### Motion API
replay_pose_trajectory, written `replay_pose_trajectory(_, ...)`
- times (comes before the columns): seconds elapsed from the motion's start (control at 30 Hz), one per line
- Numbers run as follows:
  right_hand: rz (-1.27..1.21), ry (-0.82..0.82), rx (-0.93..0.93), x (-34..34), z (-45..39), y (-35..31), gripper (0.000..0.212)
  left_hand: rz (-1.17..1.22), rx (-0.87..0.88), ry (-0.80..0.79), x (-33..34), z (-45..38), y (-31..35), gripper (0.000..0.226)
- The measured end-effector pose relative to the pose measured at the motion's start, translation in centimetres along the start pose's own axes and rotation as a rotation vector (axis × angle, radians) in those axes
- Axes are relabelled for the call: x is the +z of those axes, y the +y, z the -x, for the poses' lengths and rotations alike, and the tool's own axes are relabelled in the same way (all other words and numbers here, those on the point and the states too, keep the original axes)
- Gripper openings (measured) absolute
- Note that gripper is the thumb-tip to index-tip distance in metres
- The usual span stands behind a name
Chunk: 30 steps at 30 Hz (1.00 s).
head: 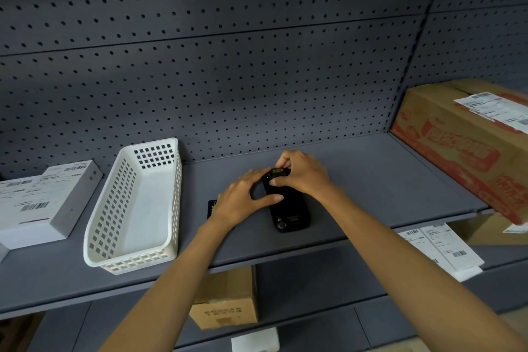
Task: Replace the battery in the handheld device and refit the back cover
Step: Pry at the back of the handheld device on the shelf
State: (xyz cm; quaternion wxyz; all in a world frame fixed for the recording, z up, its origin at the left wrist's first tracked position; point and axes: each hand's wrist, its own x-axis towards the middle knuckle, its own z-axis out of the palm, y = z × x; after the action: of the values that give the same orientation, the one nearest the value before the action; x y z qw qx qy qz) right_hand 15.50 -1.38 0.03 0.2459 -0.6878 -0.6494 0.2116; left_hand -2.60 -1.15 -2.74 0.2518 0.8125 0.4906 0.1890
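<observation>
A black handheld device (288, 209) lies back-up on the grey shelf (371, 194), its long axis running away from me. My right hand (303, 173) pinches its far end, where a small yellow label shows. My left hand (245, 197) holds the device's left side, thumb stretched across its middle. A flat black piece (212, 208) lies on the shelf just left of my left wrist, mostly hidden; I cannot tell whether it is the cover or a battery.
An empty white perforated basket (134, 209) stands to the left, with a white labelled box (40, 203) beyond it. A large printed cardboard carton (468, 140) fills the right end. Pegboard backs the shelf. Lower shelves hold a small carton (228, 297) and paper labels (440, 246).
</observation>
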Motion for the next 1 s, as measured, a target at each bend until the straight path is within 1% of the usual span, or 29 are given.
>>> replay_pose_trajectory(0.37,-0.084,0.068,0.019,1.3,0.7,-0.2,0.029,0.011,0.017,0.026,-0.3,0.4,0.6,0.073)
replay_pose_trajectory(0.53,-0.053,0.103,0.024,2.0,1.0,-0.5,0.028,0.009,0.015,0.03,-0.4,0.6,0.9,0.073)
replay_pose_trajectory(0.73,-0.052,0.039,0.046,1.8,0.5,-0.9,0.028,0.002,0.009,0.011,-0.5,0.7,0.9,0.074)
replay_pose_trajectory(0.87,-0.044,-0.026,0.065,1.0,-0.2,-0.9,0.032,0.008,0.005,-0.011,-0.6,0.8,1.0,0.078)
replay_pose_trajectory(1.0,-0.015,-0.072,0.051,0.4,-0.9,-0.7,0.032,0.022,-0.006,-0.014,-0.7,0.7,1.1,0.082)
